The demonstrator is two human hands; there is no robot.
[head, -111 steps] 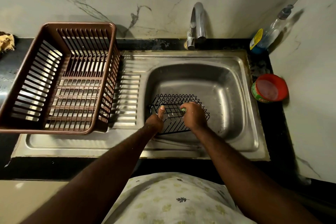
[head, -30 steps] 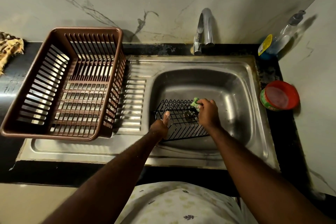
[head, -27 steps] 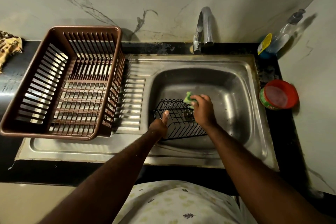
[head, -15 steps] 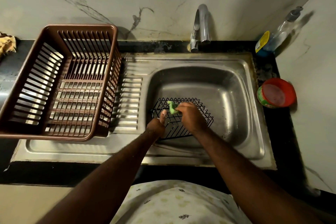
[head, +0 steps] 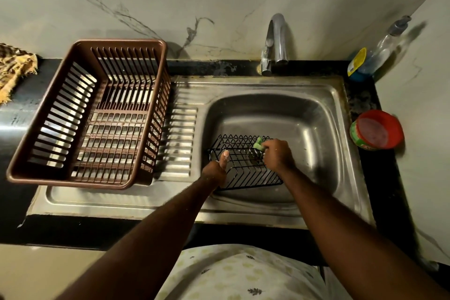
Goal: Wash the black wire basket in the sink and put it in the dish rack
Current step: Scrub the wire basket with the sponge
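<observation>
A frayed yellow cloth (head: 13,66) lies at the far left edge of the dark table (head: 14,202). Next to it the brown dish rack (head: 90,114) stands on the steel drainboard, its right wall just beside the ribbed grooves — nothing lies inside it. The sink (head: 316,109) opens to the right, its basin bare behind and to the right of the black wire basket (head: 243,165), which sits in the front left part of the basin, close to the near wall. The left hand (head: 215,170) grips the basket's left rim, thumb up along the wire. The right hand (head: 277,156) is closed around a green scrubber (head: 258,143), pressing it against the basket's far right edge. The tap (head: 276,41) rises behind the basin. Further right, a soap bottle (head: 375,56) leans in the corner and a red tub (head: 376,129) sits on the narrow strip of table — between sink rim and wall.
</observation>
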